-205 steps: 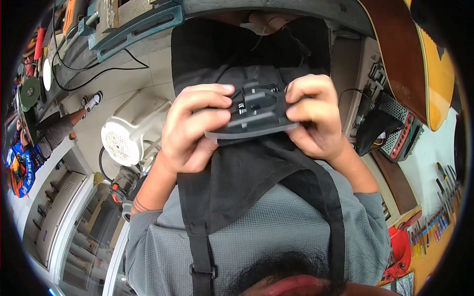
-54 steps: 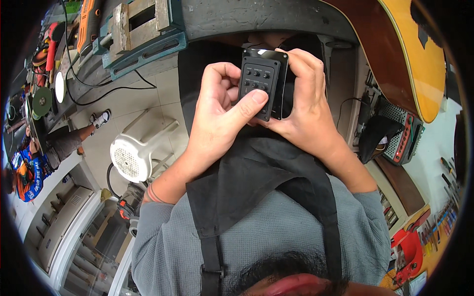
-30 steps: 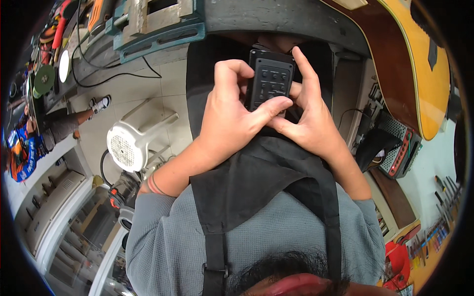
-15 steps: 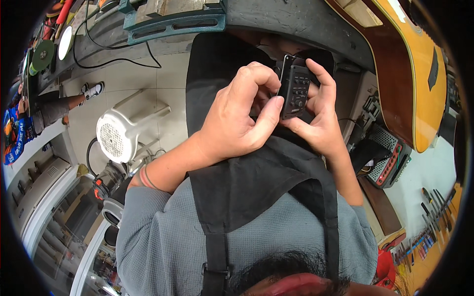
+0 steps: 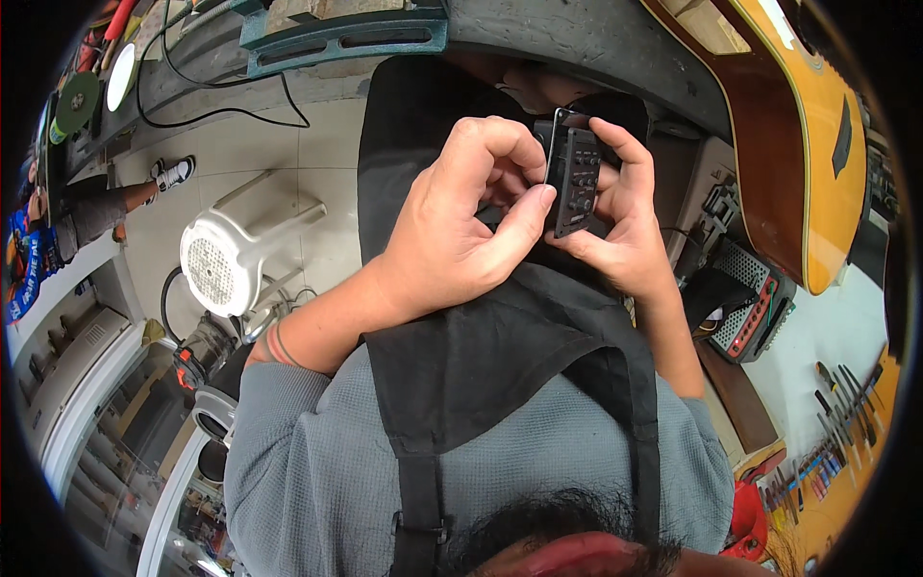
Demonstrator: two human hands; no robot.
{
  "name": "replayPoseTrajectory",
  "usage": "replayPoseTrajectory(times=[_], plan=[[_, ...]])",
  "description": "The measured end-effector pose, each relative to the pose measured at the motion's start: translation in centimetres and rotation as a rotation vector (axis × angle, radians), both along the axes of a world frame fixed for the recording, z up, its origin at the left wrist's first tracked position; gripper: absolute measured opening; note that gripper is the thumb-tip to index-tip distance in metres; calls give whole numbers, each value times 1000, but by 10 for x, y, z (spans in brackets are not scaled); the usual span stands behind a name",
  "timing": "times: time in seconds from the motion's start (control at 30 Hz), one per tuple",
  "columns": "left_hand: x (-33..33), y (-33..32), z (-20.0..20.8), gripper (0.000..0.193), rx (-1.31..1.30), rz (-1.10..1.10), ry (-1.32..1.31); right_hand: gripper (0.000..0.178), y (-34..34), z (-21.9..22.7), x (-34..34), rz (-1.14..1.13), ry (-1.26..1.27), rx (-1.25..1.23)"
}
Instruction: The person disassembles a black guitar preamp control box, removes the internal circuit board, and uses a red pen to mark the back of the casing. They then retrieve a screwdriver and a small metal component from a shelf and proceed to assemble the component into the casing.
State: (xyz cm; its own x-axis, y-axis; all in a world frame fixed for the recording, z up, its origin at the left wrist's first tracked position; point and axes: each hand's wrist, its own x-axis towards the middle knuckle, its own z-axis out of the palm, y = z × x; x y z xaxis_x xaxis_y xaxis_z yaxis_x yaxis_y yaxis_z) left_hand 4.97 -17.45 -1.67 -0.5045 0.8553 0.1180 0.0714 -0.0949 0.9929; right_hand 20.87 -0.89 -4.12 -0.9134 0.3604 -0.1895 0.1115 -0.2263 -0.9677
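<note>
We held the black rectangular plastic control panel with small knobs [image 5: 580,178] between our two hands, tilted so its knobbed face turned toward the right one. Our right hand [image 5: 630,216] grasped it, the forefinger near its upper corner and the thumb under its lower end. Our left hand [image 5: 471,207] was half curled, with thumb tip and forefinger at the panel's near edge; whether they pinched it, we could not tell.

Below both hands we wore a black cloth apron [image 5: 471,380]. Ahead of them we had a dark grey workbench [image 5: 567,34], with a teal metal vise [image 5: 346,43] ahead and left of the left hand. We saw a round-seated white plastic stool [image 5: 212,264] left of that hand and a yellow-topped, brown-sided wooden guitar body [image 5: 790,144] right of the other.
</note>
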Motion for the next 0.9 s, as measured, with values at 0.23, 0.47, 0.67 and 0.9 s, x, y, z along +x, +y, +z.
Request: replayPoseTrajectory(times=[0.23,0.47,0.67,0.9], plan=[[-1,-3,-3,40,-5,0,51,114,2,1,0,30,7,-20],[-2,-4,-2,41,-35,-2,48,112,2,-2,-1,35,3,-29],[-4,-3,-1,40,-67,-14,67,112,2,-1,-1,39,-13,-5],[-1,0,-4,41,-56,-5,-42,113,4,1,1,42,-49,46]])
